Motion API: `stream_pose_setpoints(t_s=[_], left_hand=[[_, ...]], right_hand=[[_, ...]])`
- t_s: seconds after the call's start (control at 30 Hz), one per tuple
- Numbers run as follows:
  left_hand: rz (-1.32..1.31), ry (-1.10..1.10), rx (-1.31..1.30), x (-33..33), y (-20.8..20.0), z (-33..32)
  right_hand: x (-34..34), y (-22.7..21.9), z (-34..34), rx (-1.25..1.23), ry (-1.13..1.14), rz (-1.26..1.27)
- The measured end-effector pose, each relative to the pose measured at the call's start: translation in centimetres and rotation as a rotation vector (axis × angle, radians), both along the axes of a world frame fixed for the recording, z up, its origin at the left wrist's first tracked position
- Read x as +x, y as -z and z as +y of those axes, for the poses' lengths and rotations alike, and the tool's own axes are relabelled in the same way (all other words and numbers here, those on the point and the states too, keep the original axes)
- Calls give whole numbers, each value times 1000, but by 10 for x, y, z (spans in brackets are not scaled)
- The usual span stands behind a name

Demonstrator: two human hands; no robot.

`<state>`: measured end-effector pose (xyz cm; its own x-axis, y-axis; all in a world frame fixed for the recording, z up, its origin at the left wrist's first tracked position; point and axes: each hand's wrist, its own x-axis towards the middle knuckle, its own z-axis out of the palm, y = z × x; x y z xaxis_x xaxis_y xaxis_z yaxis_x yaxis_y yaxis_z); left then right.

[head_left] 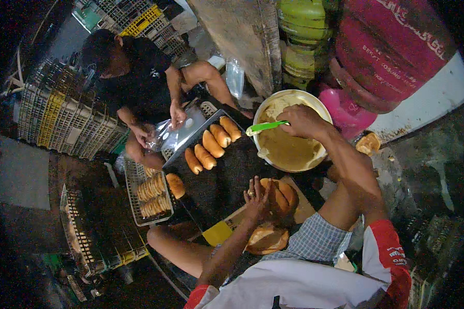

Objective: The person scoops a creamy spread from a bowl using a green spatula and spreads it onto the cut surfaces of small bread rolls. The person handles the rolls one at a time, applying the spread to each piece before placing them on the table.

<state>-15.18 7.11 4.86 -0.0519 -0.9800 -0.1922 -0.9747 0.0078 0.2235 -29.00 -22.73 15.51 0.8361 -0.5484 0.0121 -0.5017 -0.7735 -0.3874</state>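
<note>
My right hand [301, 121] is closed on a green-handled spreader [267, 126], held above a large pale bowl [322, 106]. Thick tan cream [288, 149] fills much of the bowl and coats its inner wall. My left hand [258, 200] lies with stretched fingers against the side of a round brown bread bun [282, 198], which appears split along its top. A ring shows on one finger. Below that hand, close to my lap, is a cut piece of bread [267, 240] with its paler side showing.
Across from me, a person's hands [177, 114] handle clear plastic bags [178, 135]. Between us, several elongated rolls [213, 143] line a dark tray. A crate [130, 191] holds stacked bread. Stacked crates [62, 110] stand left; green [304, 23] and pink gas cylinders [386, 46] stand behind the bowl.
</note>
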Motion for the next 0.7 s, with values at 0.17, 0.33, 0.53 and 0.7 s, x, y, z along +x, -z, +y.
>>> stream_pose_setpoints(t_s=[0.17, 0.33, 0.53, 0.7], left_hand=[[-223, 62, -250, -4, 61, 16], [-172, -67, -141, 9, 86, 8], [1506, -604, -114, 53, 49, -10], [1750, -718, -294, 73, -9, -61]], right_hand=[[3, -7, 6, 61, -3, 5], [15, -6, 9, 78, 6, 7], [-6, -14, 3, 51, 38, 20], [-19, -6, -7, 44, 57, 17]])
